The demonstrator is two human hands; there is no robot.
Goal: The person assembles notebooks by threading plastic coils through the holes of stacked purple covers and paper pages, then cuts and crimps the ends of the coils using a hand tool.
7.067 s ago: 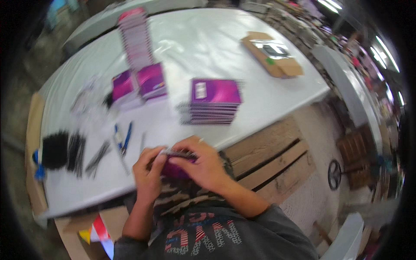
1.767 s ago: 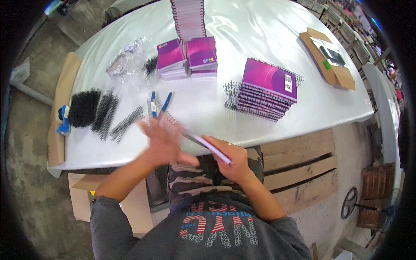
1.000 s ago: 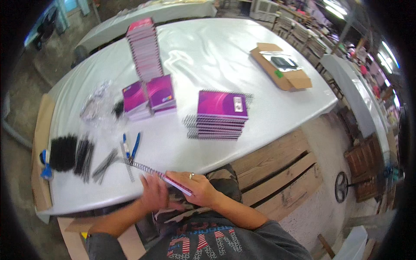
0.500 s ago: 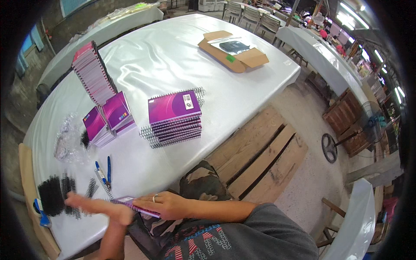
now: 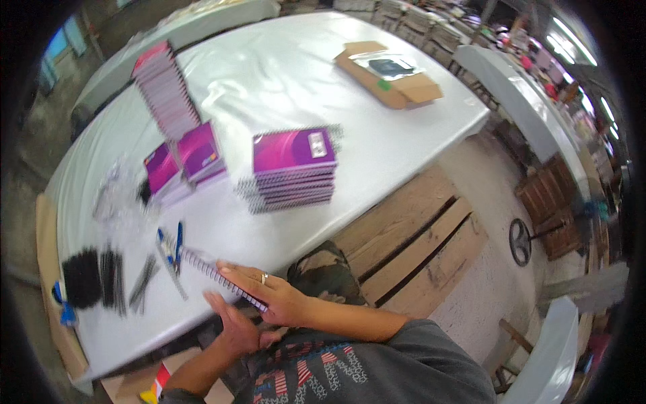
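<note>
A spiral notebook (image 5: pixel 208 269) with a purple cover is held over the table's near edge, its wire spine facing left and toward me. My right hand (image 5: pixel 272 296), with a ring on one finger, grips it at its near end, the fingers lying over the cover. Just below the spine is my left hand (image 5: pixel 235 326), somewhat blurred, its fingers stretched out and apart. Whether it touches the wire I cannot tell. Blue-handled pliers (image 5: pixel 179 244) lie beyond the notebook's far end, alongside a loose wire coil (image 5: pixel 176 279).
A stack of purple spiral notebooks (image 5: pixel 293 151) stands mid-table. Left of it are more notebooks (image 5: pixel 202 151) and a tall stack (image 5: pixel 165 91). Black coils (image 5: pixel 82 277) and crumpled clear plastic (image 5: pixel 118 192) lie at left; an open cardboard box (image 5: pixel 417 89) sits far right. A wooden bench (image 5: pixel 410 236) adjoins the table.
My left hand has swung right and down, from above the table to beside the notebook's spine. The notebook is tilted more steeply, in my right hand. The whole view has shifted.
</note>
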